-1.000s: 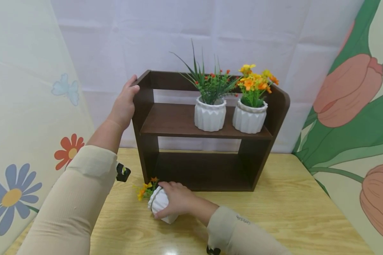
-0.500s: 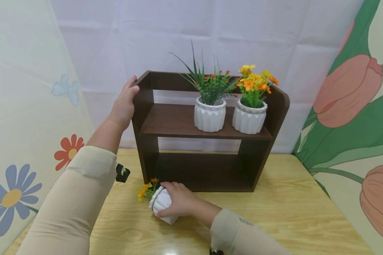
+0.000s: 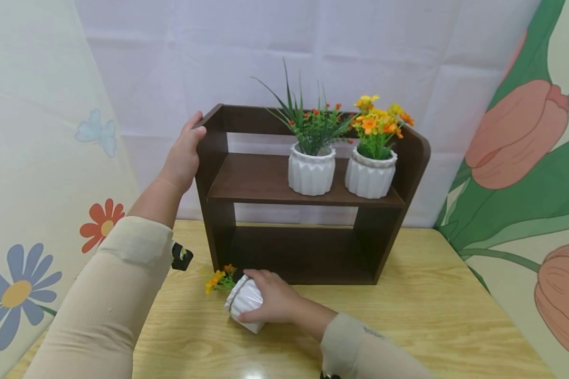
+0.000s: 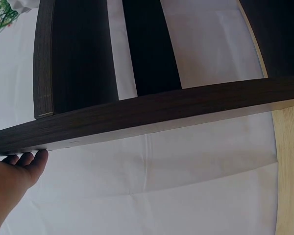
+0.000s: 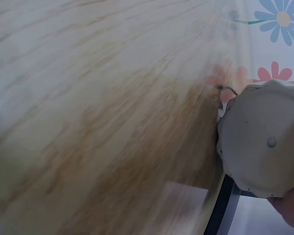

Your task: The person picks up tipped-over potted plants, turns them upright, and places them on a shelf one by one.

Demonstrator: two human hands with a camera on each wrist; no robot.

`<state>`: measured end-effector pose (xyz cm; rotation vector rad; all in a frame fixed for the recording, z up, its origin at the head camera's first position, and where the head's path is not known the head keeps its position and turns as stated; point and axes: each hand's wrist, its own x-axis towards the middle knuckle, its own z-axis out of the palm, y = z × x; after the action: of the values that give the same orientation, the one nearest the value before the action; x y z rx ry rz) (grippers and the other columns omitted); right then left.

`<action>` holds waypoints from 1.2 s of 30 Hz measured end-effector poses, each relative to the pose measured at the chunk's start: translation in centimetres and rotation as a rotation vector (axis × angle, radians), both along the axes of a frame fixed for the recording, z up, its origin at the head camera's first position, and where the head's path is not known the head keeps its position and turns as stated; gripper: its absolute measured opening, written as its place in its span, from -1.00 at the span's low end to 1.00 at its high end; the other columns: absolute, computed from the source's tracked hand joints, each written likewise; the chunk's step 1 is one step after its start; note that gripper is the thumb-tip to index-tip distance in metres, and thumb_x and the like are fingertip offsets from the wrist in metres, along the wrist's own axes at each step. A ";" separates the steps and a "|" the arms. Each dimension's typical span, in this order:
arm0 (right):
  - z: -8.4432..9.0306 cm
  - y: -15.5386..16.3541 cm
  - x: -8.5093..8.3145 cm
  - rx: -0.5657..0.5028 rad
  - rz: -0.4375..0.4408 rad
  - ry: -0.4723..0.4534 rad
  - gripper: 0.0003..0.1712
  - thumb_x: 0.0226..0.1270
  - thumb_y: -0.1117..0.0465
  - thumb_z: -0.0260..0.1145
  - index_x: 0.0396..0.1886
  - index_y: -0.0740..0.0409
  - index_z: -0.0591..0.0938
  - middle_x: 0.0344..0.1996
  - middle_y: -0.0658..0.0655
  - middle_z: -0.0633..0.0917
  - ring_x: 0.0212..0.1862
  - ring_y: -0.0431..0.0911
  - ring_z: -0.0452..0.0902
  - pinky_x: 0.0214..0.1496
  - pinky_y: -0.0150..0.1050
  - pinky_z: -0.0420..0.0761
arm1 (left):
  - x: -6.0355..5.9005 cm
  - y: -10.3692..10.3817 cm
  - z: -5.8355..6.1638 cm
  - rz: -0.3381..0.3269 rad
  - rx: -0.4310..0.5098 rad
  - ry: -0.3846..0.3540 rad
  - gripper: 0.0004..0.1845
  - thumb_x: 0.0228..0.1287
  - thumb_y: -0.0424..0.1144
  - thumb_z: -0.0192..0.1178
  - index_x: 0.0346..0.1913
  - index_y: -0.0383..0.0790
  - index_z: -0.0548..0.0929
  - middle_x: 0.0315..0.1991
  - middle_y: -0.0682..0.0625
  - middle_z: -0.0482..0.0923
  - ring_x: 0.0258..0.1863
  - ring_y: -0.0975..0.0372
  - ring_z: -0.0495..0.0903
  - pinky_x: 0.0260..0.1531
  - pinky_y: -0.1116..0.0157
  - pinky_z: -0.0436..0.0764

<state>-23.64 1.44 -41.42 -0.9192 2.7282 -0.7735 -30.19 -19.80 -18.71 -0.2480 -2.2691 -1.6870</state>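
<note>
Gripping the tipped pot (image 3: pixel 245 309) with my right hand (image 3: pixel 271 302), fingers curled round its white side, I hold it on the table (image 3: pixel 431 316) just before the shelf's (image 3: pixel 308 192) lower left corner. My left hand (image 3: pixel 184 155) clasps the shelf's top left edge. Left of the two pots (image 3: pixel 341 171), the middle board lies bare.
</note>
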 end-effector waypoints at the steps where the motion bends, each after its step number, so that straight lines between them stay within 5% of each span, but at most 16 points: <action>1: -0.1 0.1 0.0 -0.004 0.001 0.002 0.12 -0.04 -0.27 0.49 0.51 -0.10 0.21 0.37 0.10 0.42 0.34 0.01 0.34 0.26 -0.05 0.48 | 0.0 0.0 0.0 0.000 -0.003 0.002 -0.37 0.50 0.03 -0.46 0.59 0.12 -0.14 0.61 0.16 -0.29 0.59 0.22 -0.32 0.54 0.06 -0.26; 36: -1.3 4.2 0.7 -0.184 -0.007 -0.074 0.30 -0.24 -0.22 0.63 0.53 -0.22 0.14 0.41 0.03 0.34 0.08 -0.14 0.45 0.00 -0.25 0.53 | 0.0 0.0 -0.1 -0.021 0.020 0.015 -0.37 0.50 0.02 -0.43 0.59 0.11 -0.13 0.61 0.13 -0.26 0.58 0.25 -0.27 0.54 0.11 -0.21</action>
<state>-22.96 5.63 -42.70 -0.8962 2.6311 -1.0532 -30.17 -19.81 -18.81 -0.2796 -2.2452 -1.7111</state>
